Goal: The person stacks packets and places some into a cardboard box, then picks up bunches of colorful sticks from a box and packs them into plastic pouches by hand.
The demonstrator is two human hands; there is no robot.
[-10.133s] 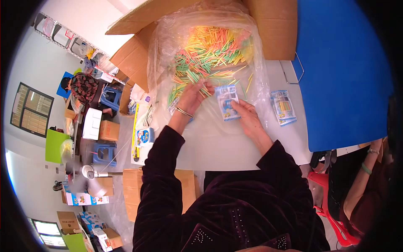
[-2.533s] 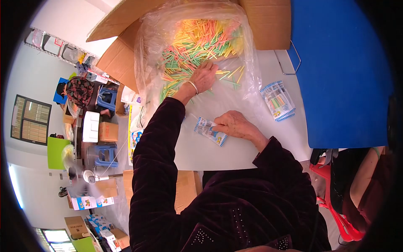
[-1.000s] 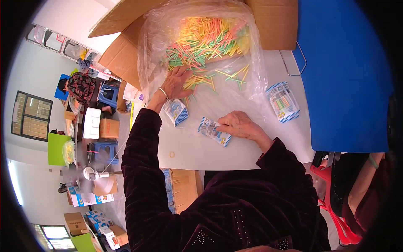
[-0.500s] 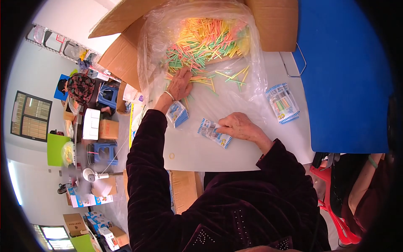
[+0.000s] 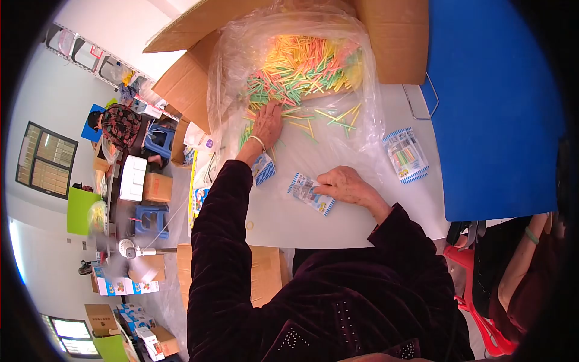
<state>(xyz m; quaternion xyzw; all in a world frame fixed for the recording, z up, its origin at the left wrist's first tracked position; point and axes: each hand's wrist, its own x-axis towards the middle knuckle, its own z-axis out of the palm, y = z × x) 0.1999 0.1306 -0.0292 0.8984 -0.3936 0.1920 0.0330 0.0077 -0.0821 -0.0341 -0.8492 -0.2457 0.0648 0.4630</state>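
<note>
My left hand (image 5: 267, 125) rests at the near left edge of a heap of green, pink and yellow sticks (image 5: 307, 63) on clear plastic; its fingers are bent together, and what they hold, if anything, is hidden. Beneath its wrist lies a blue-and-white packet (image 5: 263, 169). Over the white table (image 5: 289, 226), my right hand (image 5: 345, 184) pinches the edge of another small blue-and-white packet (image 5: 307, 193). Farther right, overlapping packets (image 5: 405, 155) with coloured sticks showing lie flat. A few loose sticks (image 5: 341, 117) are scattered between the heap and my right hand.
An open cardboard box (image 5: 395, 42) with a clear plastic liner (image 5: 226, 78) stands behind the heap. A blue board (image 5: 494, 120) is on the right, with a co-worker's arm (image 5: 517, 265) below it. Another person (image 5: 120, 125) sits far left, near blue stools (image 5: 151, 221).
Over the last second my left hand has gone from spread fingers to bent ones at the heap's edge. My right hand keeps its pinch on the packet. The whole view has shifted slightly.
</note>
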